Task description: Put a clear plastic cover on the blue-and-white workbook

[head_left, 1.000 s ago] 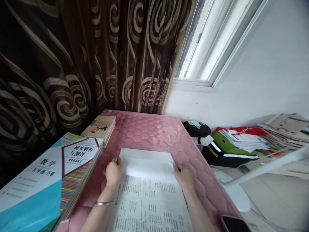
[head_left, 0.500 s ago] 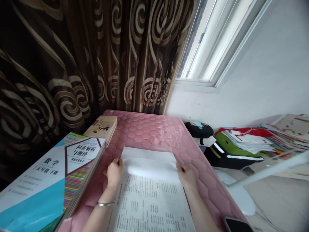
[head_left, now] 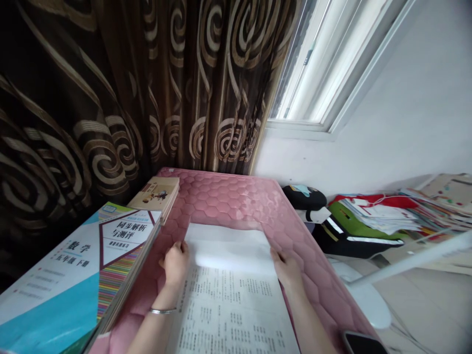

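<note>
A large printed sheet of paper lies lengthwise in front of me, covered in columns of small text too blurred to read. Its far end is bent over, showing a blank white band. My left hand, with a silver bangle on the wrist, is closed on the left edge near the bend. On the opposite edge my right hand pinches the paper at about the same height. The near end of the sheet runs out of view. Underneath is a pink tabletop with a honeycomb pattern.
On the left stands a pile of workbooks, with smaller tan books behind it. A dark phone-like device lies at the near right edge. Right of the table are a white stand, bags and stacked papers. A patterned curtain hangs behind.
My right hand has shifted very slightly to the right along with the paper's edge. My left hand and the bent sheet look almost the same.
</note>
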Motion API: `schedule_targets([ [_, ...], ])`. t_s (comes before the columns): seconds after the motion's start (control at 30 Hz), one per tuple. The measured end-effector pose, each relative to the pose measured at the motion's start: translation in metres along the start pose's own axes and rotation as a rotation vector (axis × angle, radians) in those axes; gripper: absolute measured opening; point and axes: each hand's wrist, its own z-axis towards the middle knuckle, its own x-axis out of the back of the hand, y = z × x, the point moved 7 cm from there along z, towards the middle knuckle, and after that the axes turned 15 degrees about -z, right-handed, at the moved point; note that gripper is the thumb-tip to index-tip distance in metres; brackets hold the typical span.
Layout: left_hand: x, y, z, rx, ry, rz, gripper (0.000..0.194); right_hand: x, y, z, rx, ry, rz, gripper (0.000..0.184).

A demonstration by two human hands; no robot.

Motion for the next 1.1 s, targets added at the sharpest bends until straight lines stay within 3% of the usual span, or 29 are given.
schedule_targets([
  [0.1,0.001,0.000,-0.001,0.012,-0.006,0.005,0.031,-0.002,-0.005,-0.002,0.035,-0.077,-0.080,0.042],
  [0.37,0.002,0.003,-0.003,0.022,-0.023,-0.015,0.031,-0.001,-0.018,-0.005,0.061,-0.090,-0.223,0.042],
  [0.7,-0.001,-0.001,0.002,-0.035,0.032,0.003,0.031,-0.001,-0.007,0.000,-0.003,-0.091,0.055,0.039],
  [1.1,0.002,0.004,0.000,-0.009,0.032,0.000,0.032,-0.003,-0.013,-0.004,0.015,-0.072,-0.131,0.042],
])
